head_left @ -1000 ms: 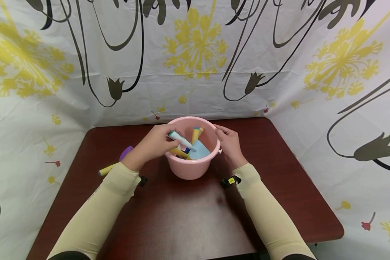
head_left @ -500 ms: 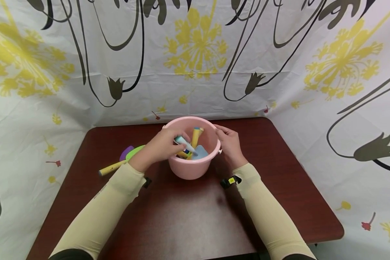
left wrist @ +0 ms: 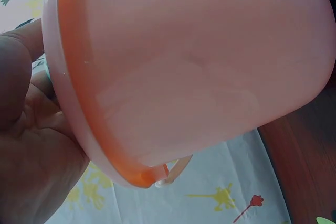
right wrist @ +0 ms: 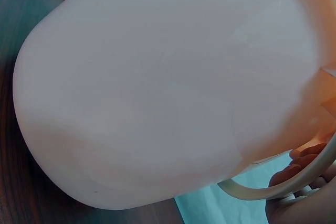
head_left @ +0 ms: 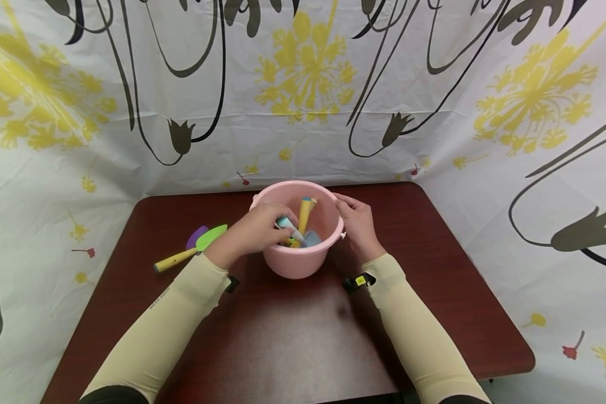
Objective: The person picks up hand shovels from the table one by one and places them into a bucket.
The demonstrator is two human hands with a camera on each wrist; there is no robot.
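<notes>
A pink bucket [head_left: 295, 264] stands on the table at the back middle. My left hand [head_left: 255, 230] reaches over its left rim and grips the pale, teal-ended handle of a light blue toy shovel [head_left: 311, 239], whose blade points down inside. My right hand [head_left: 359, 230] holds the bucket's right rim. In the left wrist view the left palm [left wrist: 37, 140] lies right at the rim, and the bucket hides what the fingers hold. In the right wrist view the curled right fingers [right wrist: 302, 166] are at the rim, behind the bucket's carrying handle [right wrist: 257, 192]. Yellow handles [head_left: 304, 214] stick up inside.
Left of the bucket lie a green toy shovel [head_left: 212, 237] with a yellow handle and a purple one [head_left: 195, 238], partly covered. The dark red table [head_left: 293, 336] has its back edge just behind the bucket, against a patterned white curtain [head_left: 303, 146].
My left hand has moved right and down into the bucket with the light blue shovel, and more of the green shovel shows on the table. The right hand stays at the rim.
</notes>
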